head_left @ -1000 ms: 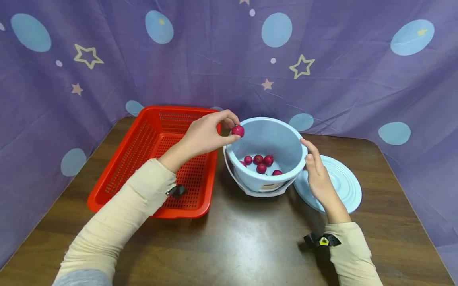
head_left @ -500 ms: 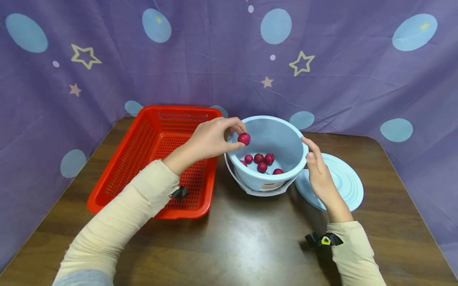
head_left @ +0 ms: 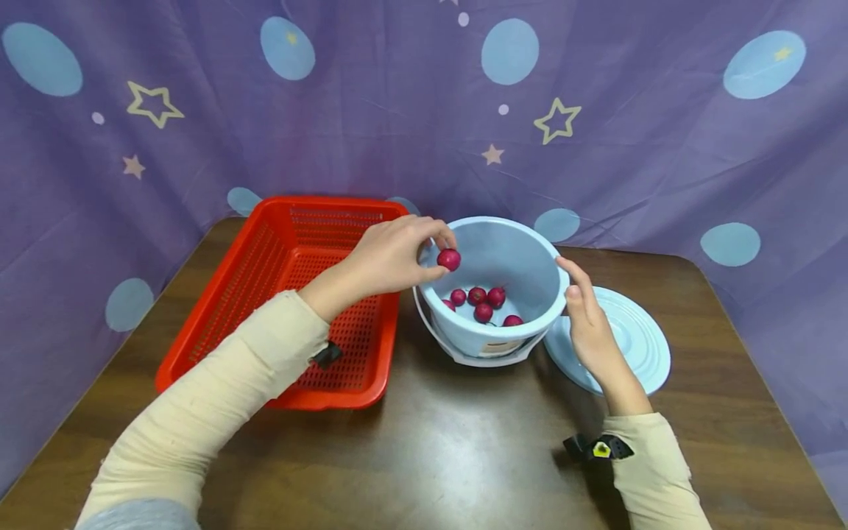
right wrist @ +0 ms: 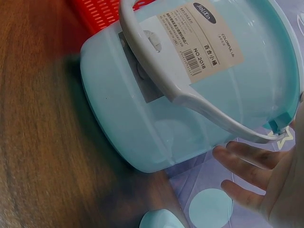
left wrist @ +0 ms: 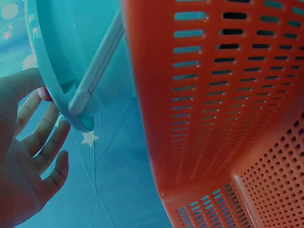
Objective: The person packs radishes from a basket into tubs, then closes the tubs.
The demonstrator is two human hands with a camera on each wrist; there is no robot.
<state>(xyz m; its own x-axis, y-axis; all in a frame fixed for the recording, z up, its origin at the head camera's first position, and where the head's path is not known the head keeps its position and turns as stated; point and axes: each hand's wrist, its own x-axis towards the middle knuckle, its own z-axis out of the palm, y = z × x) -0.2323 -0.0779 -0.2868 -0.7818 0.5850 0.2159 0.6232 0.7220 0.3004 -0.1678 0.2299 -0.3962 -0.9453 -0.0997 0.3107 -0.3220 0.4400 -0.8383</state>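
Note:
Over the left side of the light blue bucket (head_left: 510, 335), my left hand (head_left: 391, 254) pinches a round red radish (head_left: 448, 259) between thumb and fingers. In the left wrist view the bucket's rim hides most of that radish (left wrist: 45, 94). Several more radishes (head_left: 483, 312) lie on the bucket's bottom. My right hand (head_left: 592, 327) touches the right side of the bucket's rim, its index finger extended. From the right wrist view, the other fingers (right wrist: 247, 166) stretch loosely beside the bucket's outer wall. A white handle (right wrist: 156, 71) hangs down the bucket's front.
A red perforated basket (head_left: 380, 368) stands left of the bucket, beneath my left forearm. The round light blue lid (head_left: 636, 331) lies on the wooden table (head_left: 430, 456), partly behind my right hand. A purple curtain (head_left: 397, 96) with stars and dots hangs at the back.
My left hand has moved slightly right and down with the radish, further over the bucket's opening. The right hand stays at the rim.

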